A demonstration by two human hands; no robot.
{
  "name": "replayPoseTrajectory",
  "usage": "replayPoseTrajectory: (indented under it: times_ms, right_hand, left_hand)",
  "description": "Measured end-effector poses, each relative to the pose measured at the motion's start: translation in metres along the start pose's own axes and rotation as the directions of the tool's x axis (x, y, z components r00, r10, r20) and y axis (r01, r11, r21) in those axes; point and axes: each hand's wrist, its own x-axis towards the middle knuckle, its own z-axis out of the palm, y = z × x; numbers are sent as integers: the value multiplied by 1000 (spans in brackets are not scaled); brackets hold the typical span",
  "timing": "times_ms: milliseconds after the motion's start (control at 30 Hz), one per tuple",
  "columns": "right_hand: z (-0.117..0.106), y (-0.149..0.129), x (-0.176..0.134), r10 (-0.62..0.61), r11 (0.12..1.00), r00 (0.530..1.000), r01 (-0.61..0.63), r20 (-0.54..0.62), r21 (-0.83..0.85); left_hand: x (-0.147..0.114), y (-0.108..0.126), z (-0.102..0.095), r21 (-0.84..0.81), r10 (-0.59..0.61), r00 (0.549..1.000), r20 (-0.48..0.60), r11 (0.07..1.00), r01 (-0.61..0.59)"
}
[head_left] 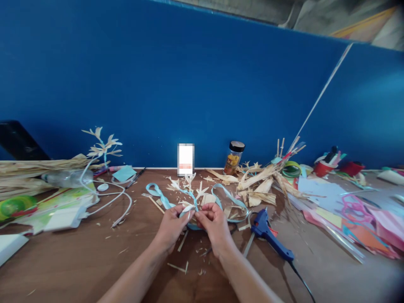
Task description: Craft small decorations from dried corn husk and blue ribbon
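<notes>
Both hands meet at the middle of the brown table (132, 269). Between them is a stem of pale dried-husk flowers (201, 192), bound with light blue ribbon. My left hand (173, 225) pinches the lower part of this stem by a pale husk piece. The fingers of my right hand (215, 223) are closed on the same stem, close against the left fingertips. Loose blue ribbon (158, 195) curls out left and right of the hands. Exactly which strip each fingertip presses cannot be made out.
To the right lie a blue glue gun (268, 235), dried husks (260, 181) and coloured paper (318, 189). A black-lidded jar (232, 158) stands near the blue partition (189, 84). A white cable (126, 198), a plastic bottle (72, 178) and another husk-flower stem (104, 147) are left.
</notes>
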Motion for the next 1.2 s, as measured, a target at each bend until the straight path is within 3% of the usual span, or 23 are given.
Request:
replayPoseTrajectory:
  times_ms: [367,700,933,1200]
  right_hand:
    - [3,-5,-3,40,999,999,-40,9,-1]
    - [7,-6,-4,47,989,999,-44,-19,142]
    - [7,-4,-4,88,971,996,-82,-18,226]
    - [6,-5,-3,54,984,998,-55,14,172]
  left_hand:
    - [-1,2,-3,-31,-39,998,44,999,41]
    - [-1,2,-1,24,-13,1000,1,1000,13]
    - [-2,0,-1,-10,6,998,62,1000,-5]
    - [-4,8,1,-37,-64,997,37,997,65]
